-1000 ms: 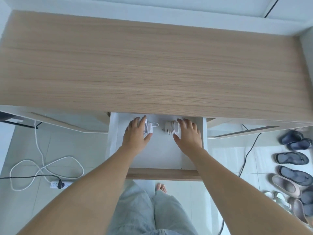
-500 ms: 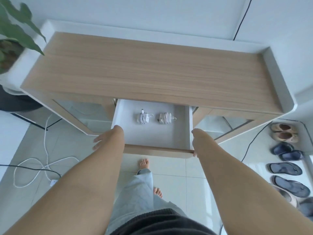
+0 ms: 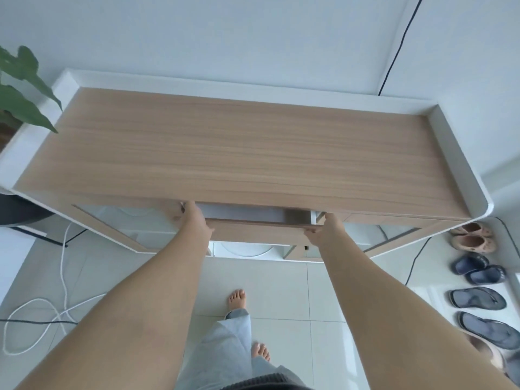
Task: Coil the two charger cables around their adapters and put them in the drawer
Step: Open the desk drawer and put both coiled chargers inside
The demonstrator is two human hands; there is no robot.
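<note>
Wood-fronted drawer (image 3: 253, 230) is sitting nearly closed under the desk top (image 3: 239, 153), only a pale sliver showing; the coiled chargers aren't visible, presumably inside. You're pressing your left hand (image 3: 194, 222) and right hand (image 3: 327, 230) on its front corners; finger curl I cannot tell. Uneven pushing risks skewing it, or pinching fingertips against the frame.

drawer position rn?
Head view, centre: the drawer is nearly shut under the desk top, a thin gap left, with the left hand and right hand on its front corners.
</note>
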